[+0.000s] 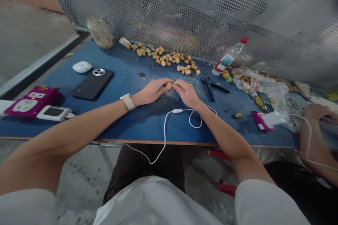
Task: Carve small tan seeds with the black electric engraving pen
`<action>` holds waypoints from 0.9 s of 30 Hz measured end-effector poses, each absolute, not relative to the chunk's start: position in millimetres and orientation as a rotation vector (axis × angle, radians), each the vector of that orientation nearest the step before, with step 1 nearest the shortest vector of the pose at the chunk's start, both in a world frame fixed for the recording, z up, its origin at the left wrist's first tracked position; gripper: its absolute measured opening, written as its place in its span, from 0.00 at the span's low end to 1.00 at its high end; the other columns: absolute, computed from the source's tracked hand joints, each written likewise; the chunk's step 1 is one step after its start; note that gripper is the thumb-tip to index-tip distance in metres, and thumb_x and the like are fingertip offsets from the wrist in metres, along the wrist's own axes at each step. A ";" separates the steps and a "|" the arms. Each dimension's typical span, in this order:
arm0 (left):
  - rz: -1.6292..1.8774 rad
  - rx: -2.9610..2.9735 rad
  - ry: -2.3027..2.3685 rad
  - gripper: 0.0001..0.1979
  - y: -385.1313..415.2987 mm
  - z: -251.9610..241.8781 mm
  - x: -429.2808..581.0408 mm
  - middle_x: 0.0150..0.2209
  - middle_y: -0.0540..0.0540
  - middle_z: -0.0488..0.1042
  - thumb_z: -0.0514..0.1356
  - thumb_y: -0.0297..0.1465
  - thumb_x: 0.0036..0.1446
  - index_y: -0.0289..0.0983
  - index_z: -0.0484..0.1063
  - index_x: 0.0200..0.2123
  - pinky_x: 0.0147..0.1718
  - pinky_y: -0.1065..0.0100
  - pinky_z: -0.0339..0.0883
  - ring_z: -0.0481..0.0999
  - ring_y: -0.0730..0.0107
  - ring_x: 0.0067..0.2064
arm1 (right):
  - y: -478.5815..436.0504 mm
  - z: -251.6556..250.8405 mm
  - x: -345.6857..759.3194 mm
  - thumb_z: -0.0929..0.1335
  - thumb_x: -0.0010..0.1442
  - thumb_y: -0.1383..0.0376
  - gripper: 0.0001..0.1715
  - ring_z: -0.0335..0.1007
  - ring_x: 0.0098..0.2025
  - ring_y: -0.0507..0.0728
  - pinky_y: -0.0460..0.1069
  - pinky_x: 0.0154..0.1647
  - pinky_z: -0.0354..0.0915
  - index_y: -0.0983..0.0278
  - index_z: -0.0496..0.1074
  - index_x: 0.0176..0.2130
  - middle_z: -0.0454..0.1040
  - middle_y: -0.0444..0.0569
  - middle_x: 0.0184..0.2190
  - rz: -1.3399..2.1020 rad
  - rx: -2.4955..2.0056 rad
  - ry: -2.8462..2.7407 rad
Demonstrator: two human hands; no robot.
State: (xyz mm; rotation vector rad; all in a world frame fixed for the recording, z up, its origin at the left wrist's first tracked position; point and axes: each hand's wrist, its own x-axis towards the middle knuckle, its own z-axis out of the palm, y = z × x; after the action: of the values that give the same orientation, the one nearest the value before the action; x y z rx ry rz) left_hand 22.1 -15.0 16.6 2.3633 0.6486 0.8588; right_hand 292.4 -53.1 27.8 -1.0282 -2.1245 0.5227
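Note:
Over the middle of the blue table, my left hand (151, 91) pinches a small round tan nut-like ball (169, 84) between thumb and fingers. My right hand (188, 94) is closed at the ball's right side, its fingertips pressed against it; whether anything small sits inside those fingers is hidden. A loose pile of similar tan balls (169, 58) lies beyond my hands, against the mesh panel. Blue-handled pliers (211, 86) rest just to the right of my right hand. Left of the pile is a dark flat disc (142, 75).
A white cable (165, 126) loops below my hands over the table edge. Leftward are a black phone (93, 83), a white case (82, 66), a purple power strip (34, 102) and a jar (100, 32). Rightward: a bottle (229, 57), plastic bags (260, 82), a co-worker's hand (317, 112).

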 end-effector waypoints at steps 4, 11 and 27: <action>0.858 2.307 0.628 0.20 -16.1 19.0 20.9 0.59 0.37 0.92 0.57 0.44 0.92 0.40 0.84 0.67 0.58 0.57 0.83 0.89 0.51 0.52 | -54.5 28.9 289.8 0.61 0.82 0.16 0.50 0.82 0.45 0.64 0.61 0.61 0.78 0.53 0.76 0.39 0.86 0.49 0.40 0.619 -1.018 -2.054; 0.892 2.232 0.545 0.23 -7.4 12.8 21.2 0.61 0.37 0.90 0.60 0.47 0.90 0.39 0.82 0.72 0.59 0.60 0.82 0.89 0.54 0.56 | -55.9 27.8 281.8 0.67 0.75 0.12 0.50 0.82 0.41 0.62 0.59 0.54 0.82 0.52 0.73 0.39 0.83 0.46 0.36 0.819 -0.961 -1.884; 0.938 2.254 0.826 0.17 -8.5 5.2 23.3 0.55 0.40 0.92 0.69 0.40 0.82 0.40 0.84 0.66 0.58 0.56 0.84 0.91 0.53 0.54 | -8.6 13.4 333.3 0.77 0.76 0.28 0.48 0.90 0.43 0.60 0.53 0.34 0.84 0.43 0.78 0.82 0.85 0.57 0.74 0.519 -1.129 -1.449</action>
State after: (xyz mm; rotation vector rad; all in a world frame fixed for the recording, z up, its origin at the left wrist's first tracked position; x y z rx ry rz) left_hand 23.3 -8.5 5.2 2.2540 0.8258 0.9379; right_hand 333.3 -8.6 13.4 -1.1291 -1.4494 0.5191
